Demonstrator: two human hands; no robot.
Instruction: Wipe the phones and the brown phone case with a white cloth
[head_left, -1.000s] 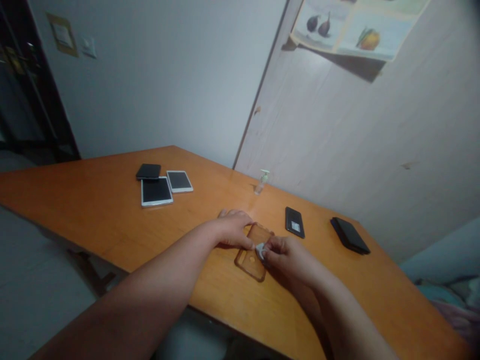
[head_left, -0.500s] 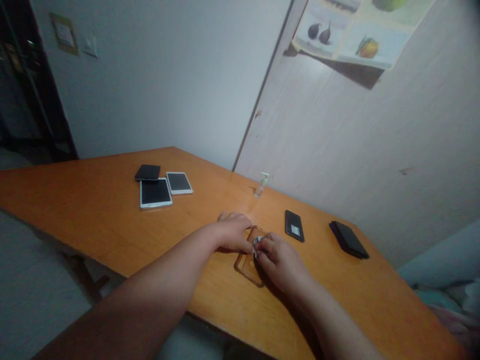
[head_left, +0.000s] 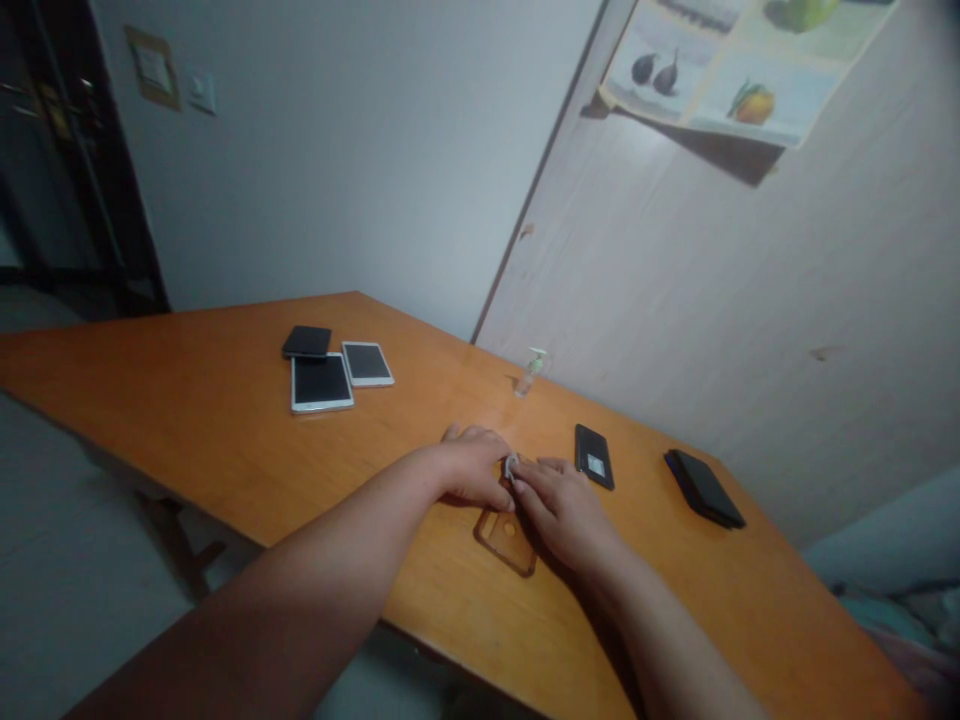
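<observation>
A clear, brownish-looking phone case (head_left: 508,541) lies flat on the wooden table, partly covered by both hands. My left hand (head_left: 478,468) holds its left side and upper edge, the thumb near the middle and the fingers toward the far end. Pressed against the upper part of the case, my right hand (head_left: 561,505) pinches a small crumpled white wipe (head_left: 511,466). Most of the wipe is hidden under the fingers. A dark phone (head_left: 595,456) with a pale label lies just beyond my right hand.
On the left of the table (head_left: 187,400) are a white-framed tablet (head_left: 322,383), a smaller white tablet (head_left: 367,364) and a black device (head_left: 307,341) overlapping the first. A clear pump bottle (head_left: 529,373) stands near the wall. Black flat items (head_left: 705,489) are stacked at the right.
My right hand and the wipe have shifted slightly toward the far end of the case, and the right fingers lie flatter. My left hand stays on the case. The view has shifted a little.
</observation>
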